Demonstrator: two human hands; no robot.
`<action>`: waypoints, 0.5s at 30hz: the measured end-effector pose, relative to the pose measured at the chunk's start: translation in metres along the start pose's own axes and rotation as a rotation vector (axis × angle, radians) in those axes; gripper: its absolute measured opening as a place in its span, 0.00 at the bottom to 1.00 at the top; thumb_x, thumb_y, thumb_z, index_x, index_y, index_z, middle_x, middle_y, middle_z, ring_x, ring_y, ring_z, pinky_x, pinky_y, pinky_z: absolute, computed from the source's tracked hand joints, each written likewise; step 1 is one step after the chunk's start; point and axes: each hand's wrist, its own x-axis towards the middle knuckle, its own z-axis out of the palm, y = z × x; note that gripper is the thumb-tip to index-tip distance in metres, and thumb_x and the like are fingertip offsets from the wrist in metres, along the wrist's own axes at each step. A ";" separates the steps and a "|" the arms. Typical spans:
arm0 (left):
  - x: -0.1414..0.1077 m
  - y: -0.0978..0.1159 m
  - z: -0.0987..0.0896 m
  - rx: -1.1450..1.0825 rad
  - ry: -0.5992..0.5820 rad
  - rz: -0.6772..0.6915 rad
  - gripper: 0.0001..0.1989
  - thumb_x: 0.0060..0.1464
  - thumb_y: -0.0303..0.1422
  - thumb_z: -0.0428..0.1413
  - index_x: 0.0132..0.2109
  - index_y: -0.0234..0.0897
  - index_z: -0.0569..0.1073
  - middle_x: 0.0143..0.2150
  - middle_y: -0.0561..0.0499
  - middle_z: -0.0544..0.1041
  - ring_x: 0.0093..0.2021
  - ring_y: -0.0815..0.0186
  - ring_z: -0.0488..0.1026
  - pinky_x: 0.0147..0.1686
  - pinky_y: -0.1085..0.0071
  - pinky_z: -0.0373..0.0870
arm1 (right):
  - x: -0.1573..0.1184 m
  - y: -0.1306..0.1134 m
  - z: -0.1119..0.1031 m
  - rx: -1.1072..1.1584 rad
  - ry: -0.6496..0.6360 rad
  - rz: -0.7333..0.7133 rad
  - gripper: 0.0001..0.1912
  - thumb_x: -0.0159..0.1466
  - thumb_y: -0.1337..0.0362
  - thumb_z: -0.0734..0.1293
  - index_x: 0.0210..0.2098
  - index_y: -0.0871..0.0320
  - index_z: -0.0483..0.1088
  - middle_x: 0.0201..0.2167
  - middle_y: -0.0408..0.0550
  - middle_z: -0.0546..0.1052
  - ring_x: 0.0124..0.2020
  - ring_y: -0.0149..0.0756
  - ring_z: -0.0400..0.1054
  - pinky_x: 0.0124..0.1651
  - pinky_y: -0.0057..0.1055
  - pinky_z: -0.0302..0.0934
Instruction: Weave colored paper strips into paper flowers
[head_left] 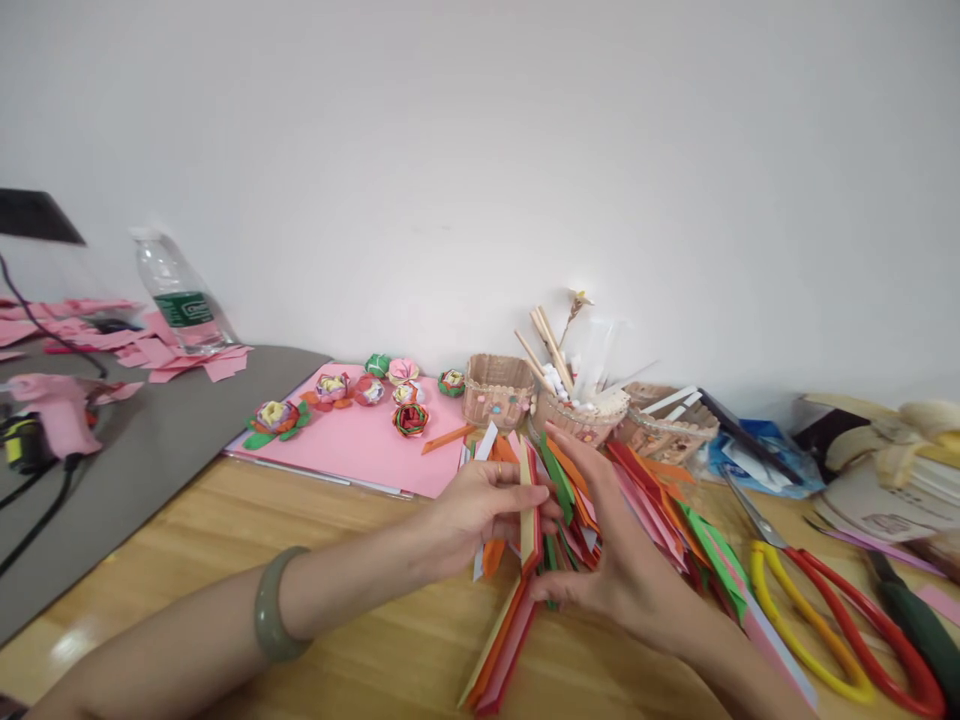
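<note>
My left hand (472,515) pinches a bundle of folded paper strips (529,520) between its thumb and fingers. The bundle has cream, orange, pink and red layers, and its lower part slants down towards me. A bangle circles my left wrist. On the other side of the bundle, my right hand (630,560) is spread, its thumb beside the strips and its fingers stretched upward. Whether the right thumb touches the bundle, I cannot tell. Behind both hands lies a heap of coloured folded strips (652,500), partly hidden by my right hand.
Several paper flowers (411,420) sit on pink paper sheets (360,445). Woven baskets (499,395) stand along the wall, some holding sticks. Scissors (847,610) lie at right near a dark green-handled tool (919,610). A glue gun (56,415), pink scraps and a bottle (180,290) are at left.
</note>
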 end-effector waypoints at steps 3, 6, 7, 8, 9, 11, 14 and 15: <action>0.000 -0.001 0.000 -0.005 -0.068 -0.023 0.11 0.38 0.31 0.64 0.30 0.29 0.74 0.27 0.48 0.76 0.26 0.69 0.73 0.29 0.73 0.67 | -0.001 0.002 0.001 0.115 -0.065 0.034 0.52 0.48 0.60 0.73 0.62 0.47 0.37 0.62 0.52 0.52 0.62 0.47 0.47 0.59 0.44 0.49; 0.000 -0.002 -0.001 0.009 -0.117 -0.039 0.11 0.39 0.31 0.64 0.31 0.28 0.74 0.28 0.46 0.77 0.27 0.68 0.73 0.29 0.73 0.67 | -0.002 0.004 0.003 0.205 -0.063 0.064 0.51 0.49 0.64 0.73 0.61 0.43 0.39 0.61 0.50 0.55 0.61 0.44 0.50 0.58 0.43 0.51; 0.000 -0.001 -0.001 0.011 -0.129 -0.045 0.11 0.39 0.31 0.63 0.31 0.28 0.74 0.29 0.46 0.77 0.28 0.68 0.73 0.29 0.73 0.67 | -0.002 0.005 0.003 0.220 -0.061 0.075 0.51 0.49 0.65 0.73 0.61 0.42 0.39 0.61 0.49 0.55 0.61 0.43 0.50 0.58 0.43 0.51; 0.000 -0.001 -0.001 0.009 -0.133 -0.049 0.11 0.40 0.31 0.63 0.31 0.28 0.74 0.29 0.46 0.77 0.28 0.68 0.73 0.29 0.73 0.67 | -0.002 0.005 0.003 0.228 -0.063 0.083 0.51 0.49 0.65 0.73 0.62 0.42 0.38 0.62 0.49 0.54 0.61 0.43 0.49 0.58 0.43 0.51; 0.000 0.000 -0.001 0.004 -0.130 -0.051 0.11 0.39 0.31 0.63 0.31 0.29 0.74 0.28 0.46 0.77 0.28 0.68 0.73 0.29 0.73 0.68 | -0.003 0.004 0.003 0.232 -0.071 0.089 0.52 0.49 0.65 0.73 0.62 0.43 0.37 0.62 0.50 0.53 0.62 0.43 0.47 0.59 0.43 0.50; 0.000 0.001 0.000 -0.011 -0.116 -0.046 0.11 0.39 0.31 0.64 0.31 0.29 0.74 0.27 0.47 0.77 0.27 0.69 0.73 0.29 0.74 0.68 | -0.003 0.003 0.002 0.222 -0.092 0.094 0.54 0.47 0.63 0.74 0.62 0.45 0.36 0.64 0.51 0.48 0.63 0.45 0.42 0.60 0.45 0.47; -0.001 0.001 0.001 -0.026 -0.109 -0.043 0.12 0.38 0.31 0.64 0.31 0.28 0.74 0.27 0.47 0.77 0.26 0.69 0.73 0.29 0.74 0.68 | -0.004 0.003 0.002 0.214 -0.086 0.086 0.54 0.47 0.62 0.74 0.62 0.46 0.36 0.63 0.52 0.49 0.63 0.46 0.44 0.60 0.46 0.46; -0.001 0.001 0.002 -0.028 -0.113 -0.047 0.12 0.37 0.31 0.64 0.31 0.28 0.74 0.27 0.47 0.77 0.27 0.69 0.73 0.29 0.74 0.68 | -0.004 0.003 0.002 0.218 -0.074 0.084 0.53 0.48 0.63 0.74 0.62 0.45 0.37 0.62 0.52 0.52 0.62 0.46 0.46 0.60 0.46 0.47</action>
